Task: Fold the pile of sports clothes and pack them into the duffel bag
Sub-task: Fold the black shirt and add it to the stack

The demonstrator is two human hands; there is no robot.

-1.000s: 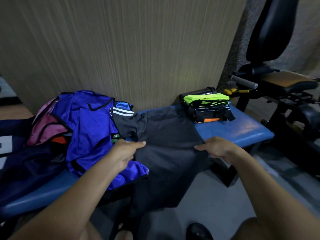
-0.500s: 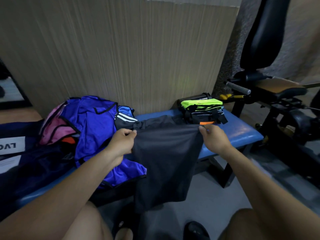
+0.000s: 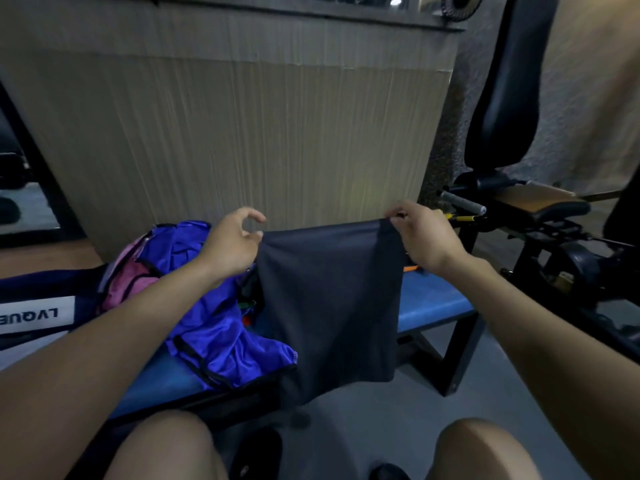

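A dark grey garment [image 3: 329,306] hangs in the air in front of the blue bench [image 3: 429,303]. My left hand [image 3: 230,242] pinches its upper left corner and my right hand [image 3: 420,233] pinches its upper right corner, so the top edge is stretched flat between them. Its lower edge drops below the bench front. To the left on the bench lies the pile: a shiny blue jersey [image 3: 214,323] over a pink garment [image 3: 130,282]. A dark navy duffel bag [image 3: 38,313] with a white label sits at the far left. The folded stack behind the garment is hidden.
A ribbed beige wall panel [image 3: 242,140] stands right behind the bench. A black exercise machine [image 3: 519,188] with a tan seat and a grey handle fills the right side. Grey floor lies under the bench, my knees and a black shoe [image 3: 254,455] at the bottom.
Both hands have raised the dark grey garment off the bench and pulled it taut at chest height. It now hides the neon yellow folded stack that showed at the bench's back right.
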